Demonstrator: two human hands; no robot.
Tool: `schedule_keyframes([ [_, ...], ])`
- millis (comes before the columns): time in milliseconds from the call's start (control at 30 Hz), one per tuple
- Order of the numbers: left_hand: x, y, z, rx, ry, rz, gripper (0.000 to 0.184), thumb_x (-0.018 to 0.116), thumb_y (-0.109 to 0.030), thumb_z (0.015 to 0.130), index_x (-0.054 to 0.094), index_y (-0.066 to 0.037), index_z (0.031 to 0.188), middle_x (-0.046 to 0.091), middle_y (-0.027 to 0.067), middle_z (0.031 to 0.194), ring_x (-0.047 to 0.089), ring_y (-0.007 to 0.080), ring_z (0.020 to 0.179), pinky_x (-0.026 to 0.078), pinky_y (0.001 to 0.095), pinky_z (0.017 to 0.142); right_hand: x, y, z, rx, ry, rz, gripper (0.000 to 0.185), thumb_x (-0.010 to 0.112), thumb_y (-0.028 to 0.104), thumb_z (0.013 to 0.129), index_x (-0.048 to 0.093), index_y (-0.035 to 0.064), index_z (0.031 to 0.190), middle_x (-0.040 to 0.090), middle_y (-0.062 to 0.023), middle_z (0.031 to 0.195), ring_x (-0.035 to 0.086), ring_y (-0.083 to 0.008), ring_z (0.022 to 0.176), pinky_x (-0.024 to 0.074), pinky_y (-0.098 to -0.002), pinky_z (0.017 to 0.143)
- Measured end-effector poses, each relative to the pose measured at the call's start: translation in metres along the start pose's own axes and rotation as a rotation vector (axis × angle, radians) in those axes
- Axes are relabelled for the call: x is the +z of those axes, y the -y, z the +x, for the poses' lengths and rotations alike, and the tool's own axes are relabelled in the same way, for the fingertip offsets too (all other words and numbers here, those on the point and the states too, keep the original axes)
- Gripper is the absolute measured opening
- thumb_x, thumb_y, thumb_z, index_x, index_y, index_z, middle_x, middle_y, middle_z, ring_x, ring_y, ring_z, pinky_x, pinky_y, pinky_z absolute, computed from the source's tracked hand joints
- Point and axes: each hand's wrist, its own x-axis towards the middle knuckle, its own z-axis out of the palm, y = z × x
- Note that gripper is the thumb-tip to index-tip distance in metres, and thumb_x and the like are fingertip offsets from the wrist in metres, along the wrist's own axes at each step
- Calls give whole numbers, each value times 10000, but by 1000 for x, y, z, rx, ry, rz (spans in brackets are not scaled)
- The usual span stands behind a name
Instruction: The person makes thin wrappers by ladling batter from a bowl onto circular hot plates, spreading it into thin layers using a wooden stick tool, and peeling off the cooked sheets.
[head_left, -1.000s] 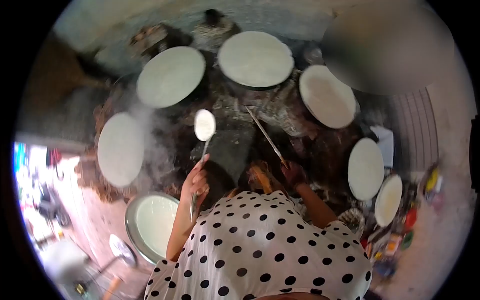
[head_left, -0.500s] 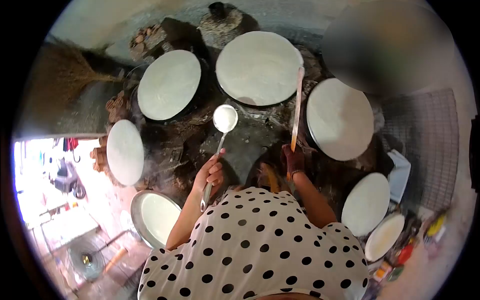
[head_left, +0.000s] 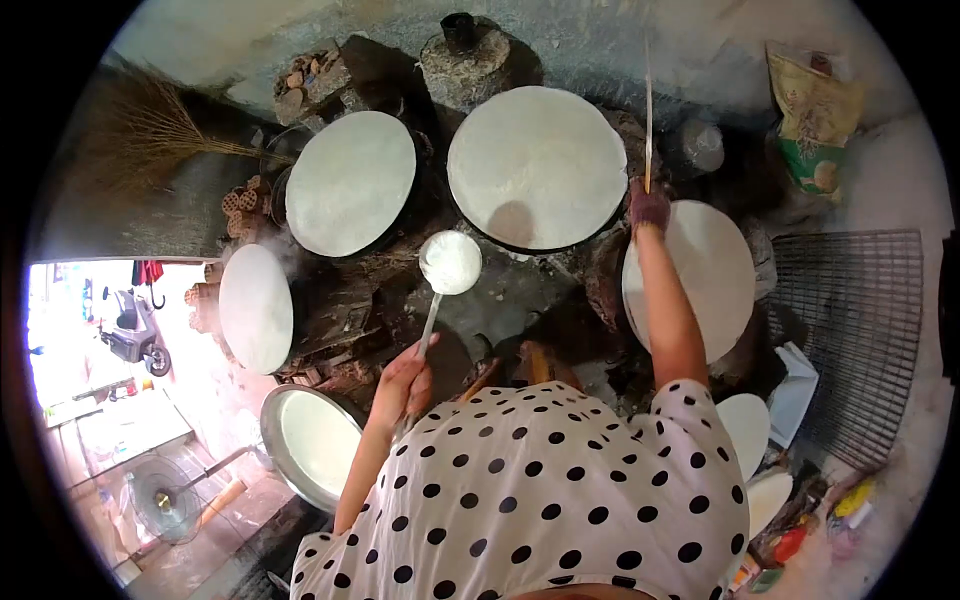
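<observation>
My left hand [head_left: 402, 383] is closed around the handle of a long ladle [head_left: 450, 262], whose round bowl holds white batter over the dark floor between the pans. In my right hand [head_left: 650, 206], which wears a dark glove, is a long thin flat stick [head_left: 648, 120] pointing up and away. That hand is between the large middle pan [head_left: 537, 160] and the right pan [head_left: 700, 275], both covered with a smooth white layer. Similar white rounds lie on the upper left pan [head_left: 350, 183] and the far left pan [head_left: 255, 308]. A metal basin [head_left: 275, 425] of white liquid stands at lower left.
More white rounds [head_left: 742, 430] sit at lower right, partly behind my sleeve. A wire rack [head_left: 850, 340] leans at the right, with a white box [head_left: 794, 395] beside it. A sack [head_left: 815, 120], a broom [head_left: 160, 130] and a standing fan [head_left: 168, 498] are around the edges.
My right hand has reached forward and right, raising the stick away from the middle pan's edge. The ladle has shifted slightly. A blurred round shape at upper right is gone, and the view has tilted.
</observation>
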Motion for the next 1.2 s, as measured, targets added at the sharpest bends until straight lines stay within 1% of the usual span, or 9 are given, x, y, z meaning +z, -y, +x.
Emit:
schedule_keyframes([
  [133,2,8,-9,103,95,-296,415,429,-231,999,405,-79,1385,308,-62,499,290,35,341,242,201,326,11,7,93,-76,46,-200,655,389,577,895,616,35,1184,589,-222,1214,589,-384,1087,464,-475,906],
  [233,22,-9,27,5,-15,-352,413,437,-234,997,402,-94,1383,294,-64,499,305,34,342,242,198,321,26,37,125,-2,70,-270,511,605,462,794,669,23,1048,651,-245,1015,632,-387,974,504,-442,839],
  [500,18,-25,11,152,-150,-155,407,399,-233,1010,396,-51,1374,322,-39,490,280,59,329,250,213,331,14,95,99,214,123,-288,537,788,386,634,688,7,1000,677,-191,1019,666,-330,926,521,-441,778],
  [667,-2,-9,23,86,-194,-220,392,381,-234,1016,404,-80,1375,339,-41,536,293,59,349,260,215,338,14,74,127,-53,68,-264,471,783,334,655,690,10,984,686,-177,988,664,-319,915,505,-396,796],
  [900,-10,-1,21,19,-188,-507,359,380,-224,1015,414,-122,1357,339,-57,559,315,41,357,264,186,332,3,97,84,-39,219,-397,700,684,534,708,609,41,1200,552,-217,1274,517,-343,1204,410,-439,991],
  [1000,-27,-3,21,35,4,-870,349,350,-187,1020,407,-104,1354,357,-61,562,355,28,362,319,179,328,-40,137,26,-268,168,-187,644,705,483,717,611,67,1199,574,-218,1240,576,-362,1096,468,-424,891],
  [1067,-27,-14,14,137,-3,-818,363,307,-161,1028,379,-62,1370,380,-67,564,379,6,368,367,174,326,-87,172,-7,-449,295,41,564,724,432,722,655,-35,1032,676,-206,977,627,-321,896,459,-408,808],
  [1133,-10,-24,-4,308,36,-805,379,300,-146,1026,367,-55,1387,369,-66,544,338,14,343,298,179,304,-90,153,29,-263,322,492,431,763,362,719,681,-6,929,611,-98,682,541,-196,553,417,-340,520],
  [1200,-2,-31,-24,447,-207,-262,396,374,-171,1012,382,-56,1390,329,-54,517,270,39,326,242,203,294,-98,119,62,46,380,300,356,780,357,726,669,37,837,514,-40,529,402,-130,382,286,-309,380],
])
